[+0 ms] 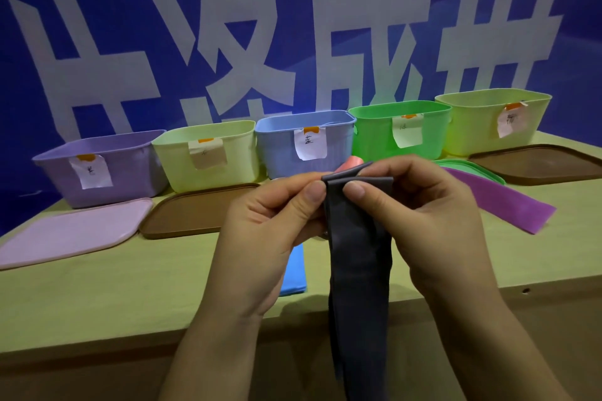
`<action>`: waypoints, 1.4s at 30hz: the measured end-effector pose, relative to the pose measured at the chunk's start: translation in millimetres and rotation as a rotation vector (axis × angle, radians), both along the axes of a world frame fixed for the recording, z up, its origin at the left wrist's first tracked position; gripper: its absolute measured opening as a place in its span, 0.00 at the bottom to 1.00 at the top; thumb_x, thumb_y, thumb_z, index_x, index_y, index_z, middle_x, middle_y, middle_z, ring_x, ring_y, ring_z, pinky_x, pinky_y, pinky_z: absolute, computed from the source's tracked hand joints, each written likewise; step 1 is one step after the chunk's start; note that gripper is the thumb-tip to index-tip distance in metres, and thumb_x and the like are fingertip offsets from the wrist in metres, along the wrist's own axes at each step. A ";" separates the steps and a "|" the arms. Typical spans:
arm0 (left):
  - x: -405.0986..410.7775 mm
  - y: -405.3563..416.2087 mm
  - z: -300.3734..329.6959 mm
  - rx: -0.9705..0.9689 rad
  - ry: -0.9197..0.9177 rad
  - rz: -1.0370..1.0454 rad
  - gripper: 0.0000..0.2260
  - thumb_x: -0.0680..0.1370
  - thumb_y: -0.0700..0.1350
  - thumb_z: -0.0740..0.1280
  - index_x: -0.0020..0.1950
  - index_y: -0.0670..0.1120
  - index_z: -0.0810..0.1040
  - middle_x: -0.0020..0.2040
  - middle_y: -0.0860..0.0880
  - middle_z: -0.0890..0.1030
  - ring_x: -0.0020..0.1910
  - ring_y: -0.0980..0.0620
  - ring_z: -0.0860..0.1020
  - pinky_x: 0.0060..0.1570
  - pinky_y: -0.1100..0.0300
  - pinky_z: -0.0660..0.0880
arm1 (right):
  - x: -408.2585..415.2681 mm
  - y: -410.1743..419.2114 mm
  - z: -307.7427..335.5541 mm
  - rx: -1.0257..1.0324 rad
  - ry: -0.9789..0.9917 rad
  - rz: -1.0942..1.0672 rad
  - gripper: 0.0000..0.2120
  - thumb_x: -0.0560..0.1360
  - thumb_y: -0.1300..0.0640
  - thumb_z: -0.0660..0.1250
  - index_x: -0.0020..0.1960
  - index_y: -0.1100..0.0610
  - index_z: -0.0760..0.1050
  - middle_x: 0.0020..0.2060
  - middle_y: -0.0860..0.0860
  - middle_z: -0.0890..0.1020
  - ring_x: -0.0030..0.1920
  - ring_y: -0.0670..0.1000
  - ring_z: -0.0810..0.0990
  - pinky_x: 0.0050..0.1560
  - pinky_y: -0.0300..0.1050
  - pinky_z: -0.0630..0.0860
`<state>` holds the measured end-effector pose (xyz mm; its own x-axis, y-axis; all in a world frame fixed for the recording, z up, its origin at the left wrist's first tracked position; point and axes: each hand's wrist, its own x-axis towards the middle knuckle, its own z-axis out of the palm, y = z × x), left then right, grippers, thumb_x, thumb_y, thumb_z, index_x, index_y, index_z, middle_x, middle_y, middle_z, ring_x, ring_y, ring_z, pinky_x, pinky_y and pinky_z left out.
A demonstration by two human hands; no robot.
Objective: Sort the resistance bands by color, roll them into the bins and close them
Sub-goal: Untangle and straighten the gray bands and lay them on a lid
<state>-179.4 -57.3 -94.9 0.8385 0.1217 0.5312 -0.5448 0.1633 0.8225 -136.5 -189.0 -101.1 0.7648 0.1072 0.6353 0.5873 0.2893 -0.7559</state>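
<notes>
A dark grey resistance band (360, 257) hangs down over the table's front edge. My left hand (270, 225) and my right hand (423, 218) both pinch its folded top end between thumb and fingers. On the table lie a blue band (294, 270), partly hidden by my left hand, a purple band (501, 202) at the right, and a pink band (350, 162) peeking out behind my fingers. Along the back stand several open bins with paper labels: purple (130, 172), pale yellow-green (176, 159), blue (280, 153), green (371, 137) and another yellow-green (472, 127).
Lids lie flat in front of the bins: a pink lid (71, 234), a brown lid (192, 212), a green lid (469, 169) under the purple band, and another brown lid (537, 163). The table's front edge (97, 342) runs below my wrists. A blue banner hangs behind.
</notes>
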 end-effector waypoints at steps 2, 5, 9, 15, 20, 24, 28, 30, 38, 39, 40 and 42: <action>2.0 1.6 -2.4 0.002 0.008 0.009 0.08 0.70 0.44 0.67 0.43 0.51 0.86 0.45 0.50 0.86 0.46 0.51 0.84 0.42 0.61 0.79 | 0.2 0.2 -0.6 -0.003 -0.004 -0.005 0.05 0.63 0.58 0.74 0.37 0.52 0.80 0.33 0.49 0.84 0.36 0.45 0.82 0.38 0.37 0.78; 3.1 2.6 -3.4 0.005 0.008 -0.001 0.09 0.68 0.46 0.67 0.43 0.51 0.86 0.45 0.49 0.86 0.45 0.51 0.84 0.43 0.61 0.79 | 0.2 0.3 -1.2 -0.019 -0.008 -0.021 0.05 0.63 0.58 0.74 0.38 0.53 0.79 0.33 0.48 0.84 0.35 0.44 0.81 0.38 0.36 0.78; 4.6 4.1 -5.7 0.009 0.005 0.009 0.10 0.70 0.41 0.66 0.43 0.50 0.86 0.45 0.48 0.86 0.45 0.49 0.84 0.43 0.60 0.79 | -0.6 1.0 -0.4 -0.007 -0.012 -0.011 0.05 0.62 0.55 0.75 0.37 0.52 0.80 0.34 0.49 0.84 0.36 0.45 0.82 0.38 0.38 0.79; 6.4 5.6 -9.9 0.080 -0.026 0.103 0.08 0.67 0.41 0.73 0.43 0.52 0.86 0.42 0.48 0.85 0.42 0.50 0.83 0.42 0.59 0.80 | 1.2 3.9 -3.6 0.016 -0.012 -0.039 0.04 0.65 0.59 0.73 0.36 0.53 0.78 0.35 0.51 0.84 0.37 0.46 0.82 0.40 0.38 0.78; 5.2 6.2 -8.8 0.117 -0.101 0.208 0.09 0.68 0.40 0.73 0.41 0.54 0.86 0.38 0.52 0.85 0.39 0.54 0.83 0.40 0.63 0.79 | 1.4 6.2 -6.4 -0.014 -0.040 -0.015 0.05 0.66 0.59 0.73 0.39 0.53 0.78 0.36 0.50 0.84 0.38 0.44 0.82 0.40 0.35 0.76; 3.9 10.1 -10.4 0.073 -0.090 0.195 0.11 0.68 0.38 0.69 0.39 0.54 0.86 0.36 0.53 0.85 0.38 0.56 0.82 0.38 0.64 0.78 | 0.5 1.7 -9.8 -0.090 -0.164 -0.167 0.06 0.67 0.51 0.72 0.41 0.52 0.78 0.42 0.48 0.81 0.45 0.47 0.81 0.44 0.37 0.76; 3.6 10.9 -14.2 0.039 -0.068 0.156 0.10 0.67 0.38 0.68 0.39 0.52 0.85 0.37 0.51 0.85 0.38 0.54 0.82 0.37 0.62 0.78 | -0.7 0.9 -12.6 -0.146 -0.223 -0.274 0.05 0.68 0.50 0.71 0.42 0.49 0.79 0.50 0.46 0.78 0.54 0.48 0.78 0.49 0.37 0.76; 3.3 11.7 -16.0 0.029 -0.047 0.137 0.10 0.67 0.37 0.68 0.39 0.51 0.85 0.38 0.51 0.84 0.38 0.53 0.82 0.36 0.62 0.78 | -0.7 2.3 -14.0 -0.108 -0.210 -0.210 0.05 0.68 0.54 0.74 0.41 0.53 0.78 0.46 0.49 0.81 0.50 0.48 0.81 0.46 0.37 0.76; -5.2 14.2 -11.3 0.243 -0.184 0.260 0.12 0.68 0.41 0.75 0.47 0.56 0.82 0.44 0.54 0.84 0.45 0.54 0.83 0.43 0.61 0.79 | 2.8 7.5 -19.2 0.019 -0.173 -0.102 0.06 0.66 0.59 0.75 0.38 0.54 0.78 0.39 0.52 0.82 0.42 0.49 0.81 0.43 0.36 0.75; -5.6 13.6 -11.3 0.249 -0.188 0.277 0.11 0.67 0.43 0.76 0.45 0.56 0.84 0.43 0.55 0.84 0.44 0.55 0.83 0.43 0.63 0.79 | 3.4 7.9 -19.4 0.048 -0.167 -0.074 0.05 0.65 0.58 0.74 0.37 0.52 0.79 0.39 0.51 0.82 0.42 0.49 0.81 0.44 0.37 0.76; -6.0 13.5 -11.4 0.239 -0.182 0.283 0.10 0.67 0.44 0.76 0.44 0.56 0.84 0.42 0.55 0.85 0.44 0.55 0.83 0.43 0.64 0.79 | 3.9 7.8 -19.4 0.074 -0.156 -0.044 0.04 0.65 0.57 0.73 0.37 0.50 0.79 0.39 0.50 0.82 0.43 0.50 0.81 0.45 0.38 0.76; -5.3 15.0 -12.6 0.221 -0.170 0.283 0.08 0.68 0.44 0.73 0.44 0.56 0.85 0.42 0.55 0.85 0.44 0.55 0.83 0.43 0.65 0.78 | 5.1 6.8 -20.0 0.084 -0.148 -0.009 0.04 0.64 0.56 0.73 0.37 0.49 0.81 0.38 0.49 0.82 0.44 0.50 0.81 0.48 0.42 0.76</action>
